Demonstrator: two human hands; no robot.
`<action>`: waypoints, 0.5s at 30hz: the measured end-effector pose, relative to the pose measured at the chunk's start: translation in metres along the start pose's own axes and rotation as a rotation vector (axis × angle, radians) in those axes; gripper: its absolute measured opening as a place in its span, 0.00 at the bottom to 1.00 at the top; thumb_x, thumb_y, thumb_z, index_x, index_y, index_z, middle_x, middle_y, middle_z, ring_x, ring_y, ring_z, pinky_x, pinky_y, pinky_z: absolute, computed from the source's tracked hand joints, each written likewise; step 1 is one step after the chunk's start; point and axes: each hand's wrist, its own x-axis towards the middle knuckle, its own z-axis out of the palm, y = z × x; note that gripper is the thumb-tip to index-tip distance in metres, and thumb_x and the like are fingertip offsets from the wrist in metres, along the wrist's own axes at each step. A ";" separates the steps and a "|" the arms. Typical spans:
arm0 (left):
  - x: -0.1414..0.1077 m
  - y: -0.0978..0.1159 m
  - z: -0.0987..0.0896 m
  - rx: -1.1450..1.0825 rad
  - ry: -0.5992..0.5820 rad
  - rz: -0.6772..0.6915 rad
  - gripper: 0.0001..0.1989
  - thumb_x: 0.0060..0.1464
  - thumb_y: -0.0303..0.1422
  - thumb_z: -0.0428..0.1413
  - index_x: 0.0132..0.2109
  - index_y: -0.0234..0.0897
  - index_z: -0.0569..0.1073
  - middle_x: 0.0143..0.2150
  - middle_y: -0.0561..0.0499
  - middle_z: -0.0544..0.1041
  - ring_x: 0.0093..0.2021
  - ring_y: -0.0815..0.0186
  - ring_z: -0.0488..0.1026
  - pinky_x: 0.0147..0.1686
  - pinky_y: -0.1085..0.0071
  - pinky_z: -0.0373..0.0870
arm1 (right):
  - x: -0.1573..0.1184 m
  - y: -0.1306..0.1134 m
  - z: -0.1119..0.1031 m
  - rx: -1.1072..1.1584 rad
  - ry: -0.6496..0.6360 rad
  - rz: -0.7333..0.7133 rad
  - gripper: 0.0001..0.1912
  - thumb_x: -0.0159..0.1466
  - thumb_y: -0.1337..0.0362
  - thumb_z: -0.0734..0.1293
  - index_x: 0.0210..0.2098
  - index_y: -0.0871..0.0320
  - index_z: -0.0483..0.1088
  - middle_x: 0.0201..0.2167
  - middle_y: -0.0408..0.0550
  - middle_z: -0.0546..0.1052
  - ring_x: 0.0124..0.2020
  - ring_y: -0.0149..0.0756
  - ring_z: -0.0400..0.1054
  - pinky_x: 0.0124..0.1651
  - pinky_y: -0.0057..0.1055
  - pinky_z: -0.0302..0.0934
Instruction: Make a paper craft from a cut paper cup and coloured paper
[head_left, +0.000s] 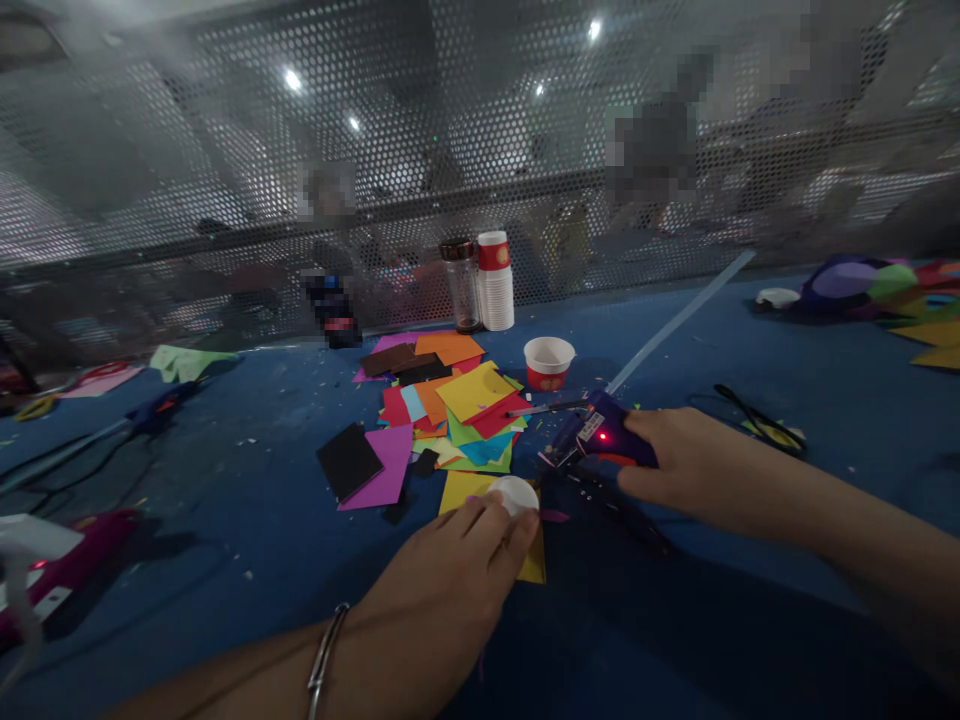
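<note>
My left hand (457,570) has its fingers closed around a small white paper cup (516,492), of which mostly one pale round end shows. Beneath it lies a yellow sheet of paper (534,560), partly covered by the hand. In my right hand (682,460) is a dark blue glue gun (611,432) with a red light on its side. Its nozzle points down and left, just right of the cup, not visibly touching it. A long clear glue stick (679,320) sticks out of its back, slanting up to the right.
Coloured paper sheets (472,395) lie piled beyond my hands, with a pen (551,408) on their right. Behind stand a red and white paper cup (548,365), a cup stack (496,290) and a glass bottle (461,290). A magenta tool (90,555) lies left. A perforated metal screen (420,130) borders the table.
</note>
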 end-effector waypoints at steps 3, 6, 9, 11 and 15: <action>0.000 0.000 0.002 0.012 0.036 0.003 0.28 0.58 0.21 0.47 0.66 0.27 0.57 0.58 0.36 0.72 0.57 0.51 0.70 0.51 0.56 0.74 | 0.000 -0.002 -0.003 -0.031 -0.022 0.006 0.09 0.59 0.63 0.64 0.23 0.55 0.62 0.26 0.51 0.77 0.26 0.38 0.67 0.27 0.31 0.53; 0.000 0.000 0.002 0.015 0.035 -0.017 0.28 0.58 0.21 0.47 0.66 0.28 0.57 0.57 0.38 0.72 0.55 0.53 0.71 0.50 0.58 0.74 | -0.001 -0.005 -0.006 -0.053 -0.073 0.028 0.09 0.60 0.62 0.62 0.24 0.55 0.62 0.27 0.51 0.77 0.27 0.39 0.68 0.28 0.31 0.52; 0.000 0.000 0.002 0.021 0.014 -0.010 0.28 0.59 0.22 0.47 0.66 0.29 0.57 0.59 0.39 0.71 0.57 0.52 0.70 0.53 0.58 0.72 | -0.001 -0.005 -0.008 -0.042 -0.085 0.025 0.09 0.60 0.62 0.62 0.24 0.55 0.63 0.27 0.50 0.77 0.27 0.39 0.68 0.28 0.31 0.52; 0.000 0.001 0.003 0.027 0.008 -0.005 0.28 0.59 0.22 0.47 0.66 0.29 0.57 0.59 0.40 0.71 0.58 0.52 0.69 0.54 0.58 0.72 | -0.001 -0.005 -0.008 -0.034 -0.087 0.014 0.08 0.60 0.62 0.62 0.25 0.55 0.63 0.28 0.51 0.77 0.27 0.39 0.69 0.29 0.31 0.52; 0.000 0.001 0.004 0.037 0.033 -0.005 0.28 0.58 0.22 0.47 0.65 0.28 0.58 0.58 0.40 0.72 0.57 0.53 0.70 0.52 0.59 0.72 | -0.001 -0.004 -0.007 -0.049 -0.091 0.025 0.08 0.60 0.62 0.62 0.25 0.55 0.64 0.29 0.51 0.77 0.28 0.40 0.69 0.29 0.31 0.52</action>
